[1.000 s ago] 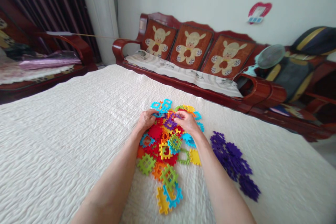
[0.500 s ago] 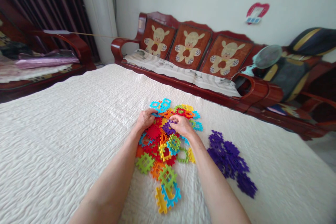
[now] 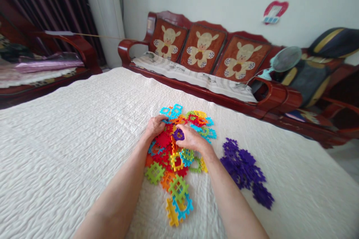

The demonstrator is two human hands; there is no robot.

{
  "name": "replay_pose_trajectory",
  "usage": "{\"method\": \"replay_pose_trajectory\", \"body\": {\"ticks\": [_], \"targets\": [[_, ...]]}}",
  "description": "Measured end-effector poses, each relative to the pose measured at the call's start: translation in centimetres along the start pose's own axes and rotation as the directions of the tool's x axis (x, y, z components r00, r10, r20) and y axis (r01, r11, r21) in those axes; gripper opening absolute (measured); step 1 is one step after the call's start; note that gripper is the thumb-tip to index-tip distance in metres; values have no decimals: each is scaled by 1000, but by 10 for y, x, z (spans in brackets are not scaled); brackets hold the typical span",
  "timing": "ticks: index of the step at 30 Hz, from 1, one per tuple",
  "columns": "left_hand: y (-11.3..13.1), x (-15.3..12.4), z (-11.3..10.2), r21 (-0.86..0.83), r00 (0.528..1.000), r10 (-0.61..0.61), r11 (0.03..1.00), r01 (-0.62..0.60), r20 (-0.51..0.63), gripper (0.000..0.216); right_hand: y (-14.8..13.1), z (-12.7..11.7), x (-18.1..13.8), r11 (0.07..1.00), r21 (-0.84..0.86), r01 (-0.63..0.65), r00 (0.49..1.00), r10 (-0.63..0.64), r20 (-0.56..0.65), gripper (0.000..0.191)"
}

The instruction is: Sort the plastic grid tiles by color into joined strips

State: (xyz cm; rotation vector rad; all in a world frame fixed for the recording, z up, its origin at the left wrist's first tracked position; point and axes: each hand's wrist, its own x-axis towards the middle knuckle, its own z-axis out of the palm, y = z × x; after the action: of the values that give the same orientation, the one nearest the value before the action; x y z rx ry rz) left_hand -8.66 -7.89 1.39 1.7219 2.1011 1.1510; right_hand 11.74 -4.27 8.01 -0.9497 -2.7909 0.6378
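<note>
A heap of flat, toothed plastic tiles (image 3: 174, 157) in red, orange, yellow, green and blue lies on a white quilted cover (image 3: 70, 138). My right hand (image 3: 190, 139) is closed round a purple tile (image 3: 178, 134) at the heap's upper middle. My left hand (image 3: 155, 126) rests curled on the heap's left side, fingertips pressing the tiles near a blue one (image 3: 171, 112). A separate cluster of purple tiles (image 3: 244, 170) lies to the right of the heap, apart from both hands.
A dark red wooden bench (image 3: 207, 63) with bear-pattern cushions runs along the cover's far edge. A small fan (image 3: 283, 61) and a dark bag (image 3: 331, 44) sit at its right end. Another wooden seat (image 3: 47, 67) stands at the left by dark curtains.
My right hand has drawn leftward and closed round the purple tile, pulling it out of the heap. My left hand has stayed in place on the tiles.
</note>
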Motion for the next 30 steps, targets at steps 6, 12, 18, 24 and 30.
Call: {"method": "replay_pose_trajectory", "body": {"ticks": [6, 12, 18, 24, 30], "targets": [[3, -1, -3, -7, 999, -31, 999, 31, 12, 44, 1, 3, -2, 999, -22, 43, 992, -45, -116, 57], [6, -4, -8, -66, 997, -66, 995, 69, 50, 44, 32, -25, -36, 999, 47, -25, 936, 40, -349, 57], [11, -4, -6, -72, 999, -35, 997, 34, -5, 44, 112, -57, -109, 915, -60, -400, 814, 323, -483, 54], [10, -2, -1, 124, 994, 110, 986, -111, 14, 35, 161, -65, -163, 748, -104, -655, 693, 540, -478, 54], [8, 1, 3, 273, 979, 164, 943, -191, 120, 39, 110, -50, -137, 925, -42, -379, 718, 264, -644, 45]]}}
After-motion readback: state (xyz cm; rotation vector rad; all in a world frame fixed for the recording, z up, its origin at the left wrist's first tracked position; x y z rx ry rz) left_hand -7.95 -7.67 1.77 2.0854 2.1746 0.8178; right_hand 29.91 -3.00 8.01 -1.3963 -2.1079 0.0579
